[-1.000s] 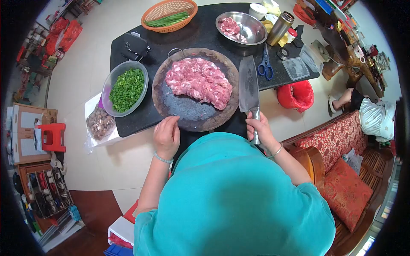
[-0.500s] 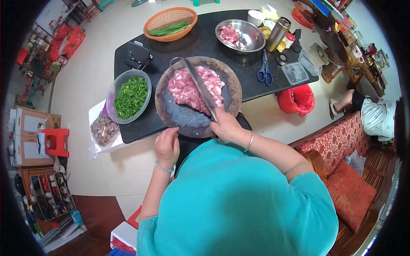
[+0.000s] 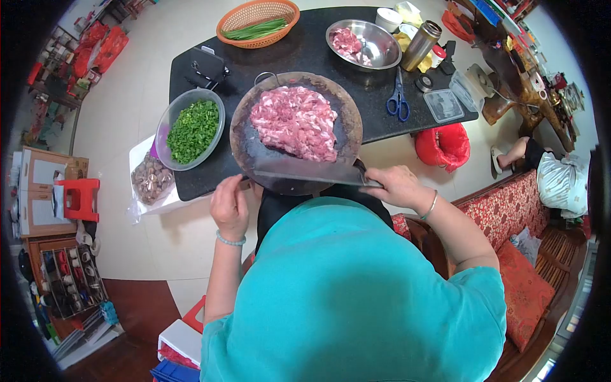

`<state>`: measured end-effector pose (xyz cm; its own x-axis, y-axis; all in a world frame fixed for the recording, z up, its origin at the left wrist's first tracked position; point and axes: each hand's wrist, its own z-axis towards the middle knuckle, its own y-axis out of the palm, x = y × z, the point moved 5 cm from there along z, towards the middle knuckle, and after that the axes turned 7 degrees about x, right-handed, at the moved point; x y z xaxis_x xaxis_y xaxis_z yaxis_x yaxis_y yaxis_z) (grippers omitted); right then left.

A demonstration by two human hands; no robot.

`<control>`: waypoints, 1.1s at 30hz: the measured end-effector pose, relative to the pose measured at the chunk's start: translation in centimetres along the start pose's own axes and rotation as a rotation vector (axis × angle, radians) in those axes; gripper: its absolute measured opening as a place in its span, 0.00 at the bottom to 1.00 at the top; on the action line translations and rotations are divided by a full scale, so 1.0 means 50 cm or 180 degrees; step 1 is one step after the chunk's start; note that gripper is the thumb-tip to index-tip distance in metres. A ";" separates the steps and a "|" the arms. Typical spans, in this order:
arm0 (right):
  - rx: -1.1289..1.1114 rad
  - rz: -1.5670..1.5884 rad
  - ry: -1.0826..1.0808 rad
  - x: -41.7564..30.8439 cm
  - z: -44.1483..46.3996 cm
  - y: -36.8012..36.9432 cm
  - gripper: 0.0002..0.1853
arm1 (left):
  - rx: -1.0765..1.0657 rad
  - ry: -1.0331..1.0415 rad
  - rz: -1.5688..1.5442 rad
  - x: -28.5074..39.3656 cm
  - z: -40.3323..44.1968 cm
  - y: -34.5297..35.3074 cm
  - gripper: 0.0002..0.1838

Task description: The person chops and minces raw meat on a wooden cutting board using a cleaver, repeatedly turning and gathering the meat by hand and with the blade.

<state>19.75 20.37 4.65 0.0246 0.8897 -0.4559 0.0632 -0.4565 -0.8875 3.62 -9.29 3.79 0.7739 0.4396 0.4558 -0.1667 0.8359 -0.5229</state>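
Observation:
My right hand (image 3: 400, 189) is wrapped around the handle of a cleaver (image 3: 312, 170). Its wide blade lies sideways across the near part of a round chopping board (image 3: 347, 137), below a flattened heap of chopped raw meat (image 3: 296, 121). At the board's lower left edge is my left hand (image 3: 230, 207), fingers loosely bent and a little apart, fingertips close to the rim. Whether they touch it I cannot tell. Left of the board stands a plastic bowl of chopped greens (image 3: 192, 132).
On the dark table (image 3: 299, 38) are an orange basket (image 3: 258, 41) with green stalks, a metal bowl (image 3: 382, 48) with meat, a flask (image 3: 421, 46), scissors (image 3: 398, 105) and a plastic container (image 3: 443, 106). A red-lined bin (image 3: 442, 148) stands below. Someone's leg (image 3: 513, 154) shows at right.
The cleaver has left the top of the meat, turned sideways and come down to the board's near side. My right hand moved right; my left hand moved slightly left and its fingers straightened somewhat.

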 end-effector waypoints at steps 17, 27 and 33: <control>0.0084 -0.1238 -0.0592 0.097 0.098 -0.053 0.11 | 0.0054 0.0058 0.0130 0.023 0.000 -0.013 0.12; -0.0017 -0.0968 -0.0227 0.122 0.198 -0.067 0.13 | -0.0113 0.0025 0.0124 0.023 0.000 0.007 0.13; -0.0112 -0.0179 0.0051 0.127 0.214 -0.025 0.20 | -0.0305 -0.0001 0.0048 0.036 -0.003 0.018 0.12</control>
<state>9.18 26.55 2.14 0.0359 0.9141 -0.4040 0.1001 -0.4055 -0.9086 4.98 -7.80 4.05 0.7716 0.4520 0.4477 -0.1191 0.7939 -0.5963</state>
